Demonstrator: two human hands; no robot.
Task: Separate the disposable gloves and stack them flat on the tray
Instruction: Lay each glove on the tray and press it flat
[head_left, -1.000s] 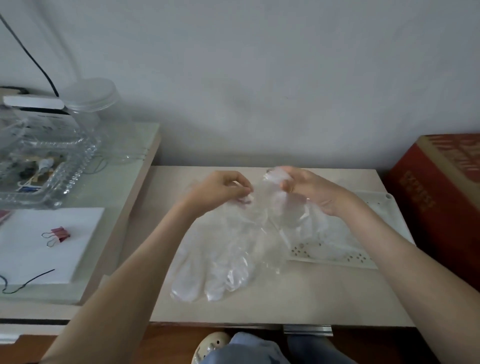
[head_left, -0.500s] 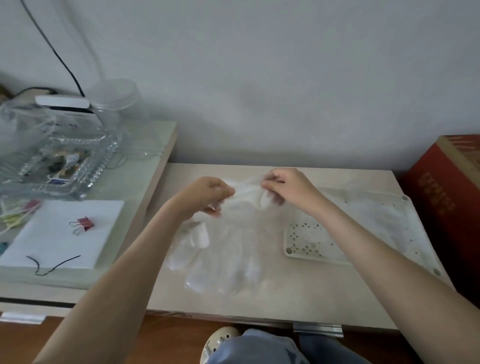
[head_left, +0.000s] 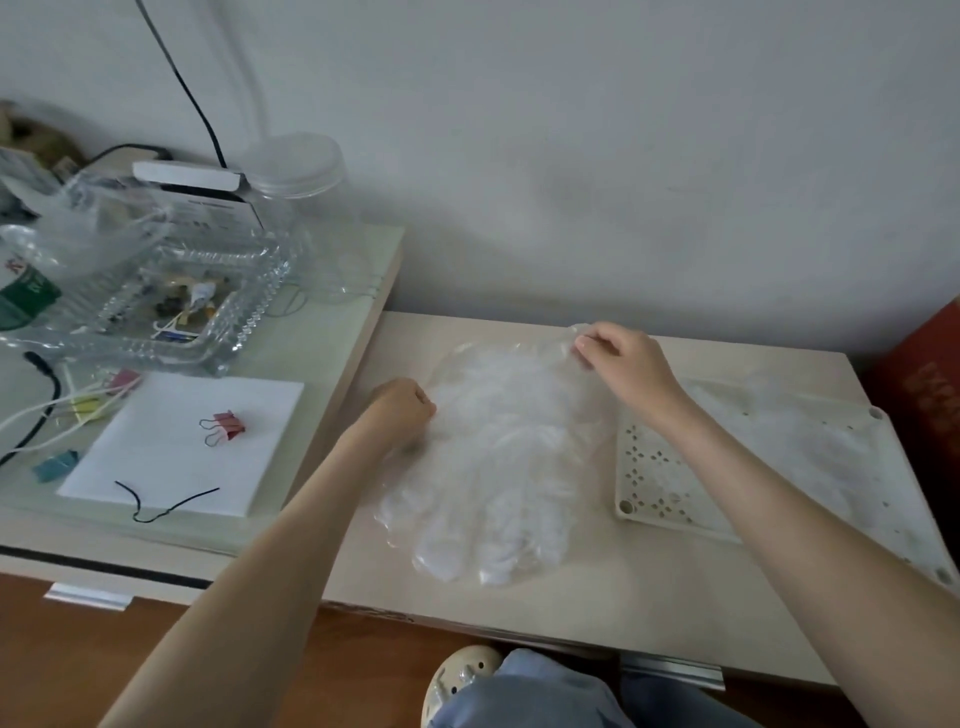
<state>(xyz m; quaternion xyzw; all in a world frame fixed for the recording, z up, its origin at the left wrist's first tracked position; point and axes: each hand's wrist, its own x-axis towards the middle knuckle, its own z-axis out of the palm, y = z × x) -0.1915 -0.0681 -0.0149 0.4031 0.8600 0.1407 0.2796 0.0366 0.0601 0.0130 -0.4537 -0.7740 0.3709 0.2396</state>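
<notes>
A pile of clear disposable gloves (head_left: 498, 467) lies spread on the beige table (head_left: 571, 623), fingers pointing toward me. My left hand (head_left: 400, 410) is curled into a fist at the pile's left edge and seems to pinch the plastic there. My right hand (head_left: 623, 364) pinches the cuff of a glove at the pile's far right corner and holds it slightly lifted. The white perforated tray (head_left: 654, 483) sits to the right of the pile, partly under my right forearm. A thin clear glove (head_left: 810, 441) lies flat on the tray.
A higher side table on the left holds a white pad (head_left: 171, 452) with a pink binder clip (head_left: 226, 423), a glass dish (head_left: 171, 306), a clear jar (head_left: 306, 208) and cables. A red box (head_left: 930, 395) stands at the right edge. The wall is close behind.
My hands have moved apart, the left toward the pile's left edge, the right to the far cuff. The bunched gloves now lie spread flatter on the table.
</notes>
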